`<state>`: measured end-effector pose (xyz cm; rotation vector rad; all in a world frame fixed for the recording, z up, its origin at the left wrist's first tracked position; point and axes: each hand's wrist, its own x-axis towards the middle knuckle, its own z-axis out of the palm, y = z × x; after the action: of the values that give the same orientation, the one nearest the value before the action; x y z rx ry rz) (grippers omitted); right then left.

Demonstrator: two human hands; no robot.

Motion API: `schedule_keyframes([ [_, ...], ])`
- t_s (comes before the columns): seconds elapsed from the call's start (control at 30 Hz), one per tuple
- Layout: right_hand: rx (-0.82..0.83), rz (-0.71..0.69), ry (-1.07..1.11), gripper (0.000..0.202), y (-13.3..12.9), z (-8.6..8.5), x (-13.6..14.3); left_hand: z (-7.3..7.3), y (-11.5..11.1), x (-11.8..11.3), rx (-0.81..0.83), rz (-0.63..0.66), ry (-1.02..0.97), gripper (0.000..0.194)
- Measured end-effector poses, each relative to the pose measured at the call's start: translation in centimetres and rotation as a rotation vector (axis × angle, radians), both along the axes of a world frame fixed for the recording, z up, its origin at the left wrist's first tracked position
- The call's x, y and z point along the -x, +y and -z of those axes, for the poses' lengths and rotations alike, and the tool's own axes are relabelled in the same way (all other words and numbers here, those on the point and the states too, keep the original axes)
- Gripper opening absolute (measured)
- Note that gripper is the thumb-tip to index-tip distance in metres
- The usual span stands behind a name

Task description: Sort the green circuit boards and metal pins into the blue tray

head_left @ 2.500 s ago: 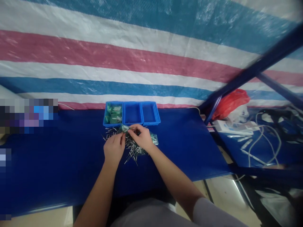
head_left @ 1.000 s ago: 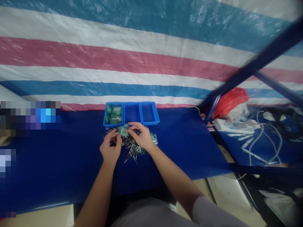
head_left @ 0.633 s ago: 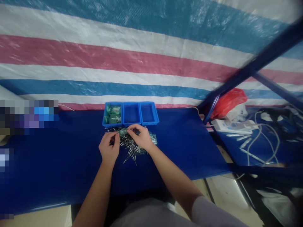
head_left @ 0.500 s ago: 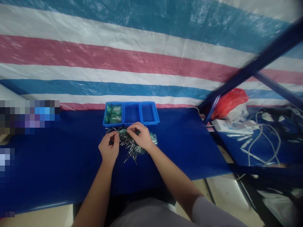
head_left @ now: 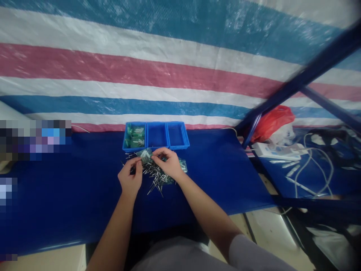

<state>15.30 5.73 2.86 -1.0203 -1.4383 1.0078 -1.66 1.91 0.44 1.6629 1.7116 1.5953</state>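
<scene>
Room to pass over blue table, L & R of blue bins. In front of bins, L hand, R hand, green pkt & metal rod pile block. Behind bins: striped sheet. Well R: frame bar.

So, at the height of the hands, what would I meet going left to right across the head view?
Left hand → small greenish packet between both hands' fingers → right hand → another packet on the table → looped white cable at far right.
</scene>
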Motion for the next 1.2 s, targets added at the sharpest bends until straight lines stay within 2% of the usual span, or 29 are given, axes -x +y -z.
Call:
schedule_keyframes([
  [0.17, -0.022, -0.020, -0.012, 0.024, 0.18, 0.29, -0.01, 0.00, 0.15, -0.53, 0.002, -0.079, -0.034, 0.022],
  [0.43, 0.011, -0.002, -0.062, 0.016, 0.11, 0.26, 0.05, -0.35, 0.18, -0.46, 0.057, -0.038, -0.071, 0.036],
  [0.6, 0.026, -0.004, -0.057, 0.018, 0.19, 0.28, 0.01, -0.28, 0.36, -0.12, -0.012, 0.010, 0.014, 0.020],
  [0.8, -0.096, 0.060, -0.075, 0.013, -0.04, -0.47, -0.09, 0.13, 0.31, -0.39, 0.060, -0.039, -0.033, 0.025],
  [1.03, 0.068, -0.020, 0.018, 0.023, -0.18, -0.34, -0.12, -0.47, -0.19, -0.54, 0.032, 0.033, -0.094, 0.027],
  [1.2, 0.051, -0.023, 0.047, 0.023, -0.12, -0.32, -0.18, -0.56, -0.52, -0.15, -0.047, 0.026, -0.026, 0.026],
])
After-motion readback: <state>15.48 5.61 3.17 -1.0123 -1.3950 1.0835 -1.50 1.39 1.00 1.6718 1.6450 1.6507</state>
